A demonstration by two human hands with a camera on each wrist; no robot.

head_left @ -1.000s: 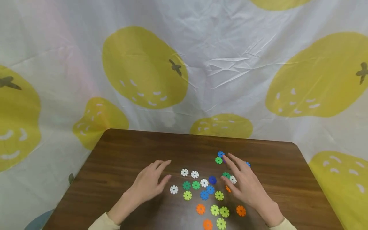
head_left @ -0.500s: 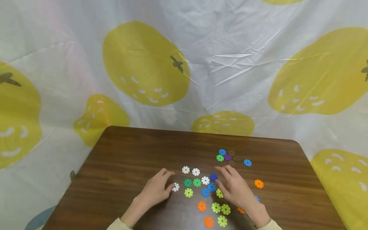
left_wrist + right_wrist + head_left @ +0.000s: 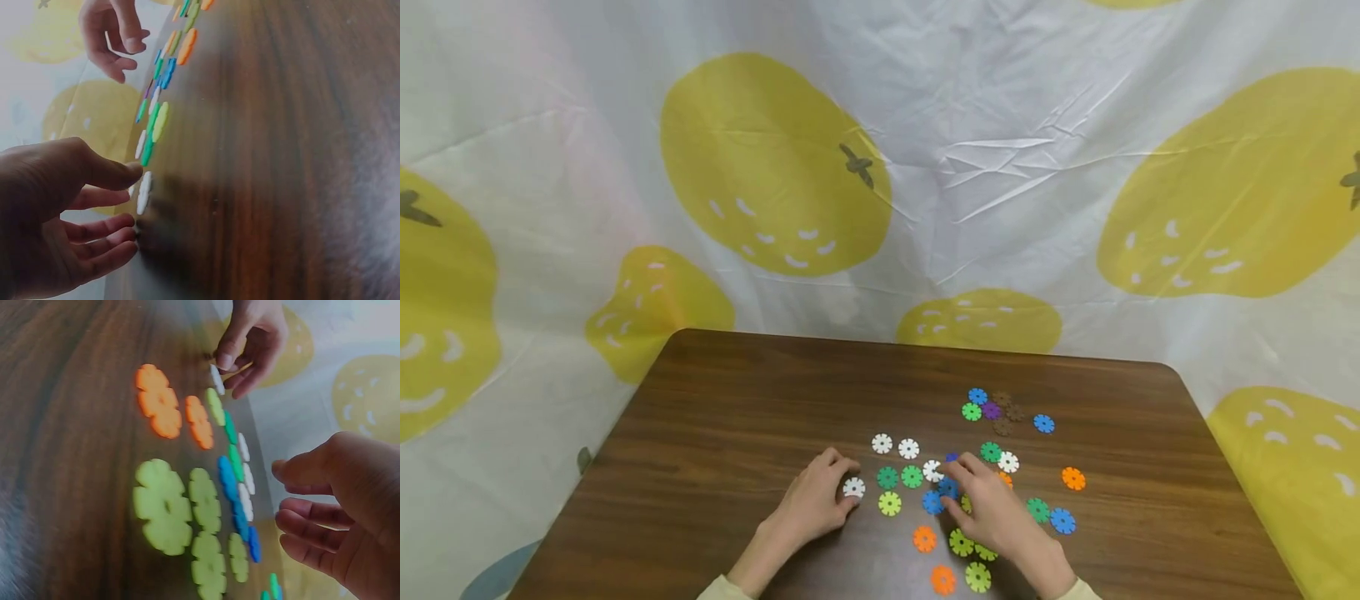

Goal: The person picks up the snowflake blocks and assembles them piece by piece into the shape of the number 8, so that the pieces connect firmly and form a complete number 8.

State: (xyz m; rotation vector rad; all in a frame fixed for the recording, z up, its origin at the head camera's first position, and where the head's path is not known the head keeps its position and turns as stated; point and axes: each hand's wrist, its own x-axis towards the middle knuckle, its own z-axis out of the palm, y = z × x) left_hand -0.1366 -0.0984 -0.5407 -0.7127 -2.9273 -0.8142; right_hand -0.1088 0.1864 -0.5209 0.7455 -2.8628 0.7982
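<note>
Flat, notched plastic snowflake discs in several colours lie on the dark wood table [image 3: 760,383]. My left hand [image 3: 815,493] is at the left end of the group, thumb and fingers parted on either side of a white disc [image 3: 853,487]. In the left wrist view its thumb tip overlaps the edge of that white disc [image 3: 144,194]. My right hand [image 3: 992,504] hovers over the middle, thumb and fingers apart, with nothing between them. Beneath its fingertips are a blue disc [image 3: 932,502] and a white disc [image 3: 932,471]. The right hand partly hides yellow-green discs [image 3: 960,542].
Two white discs [image 3: 895,446] lie behind two green discs and a yellow-green disc [image 3: 890,503]. Orange discs [image 3: 924,539] sit nearer the front. Brown, purple, blue and green discs [image 3: 992,410] cluster farther back. A lemon-print curtain [image 3: 820,308] hangs behind the table.
My right hand has come left and nearer, from the green and white discs at right to the blue ones. My left hand has moved slightly right and down, to the white disc.
</note>
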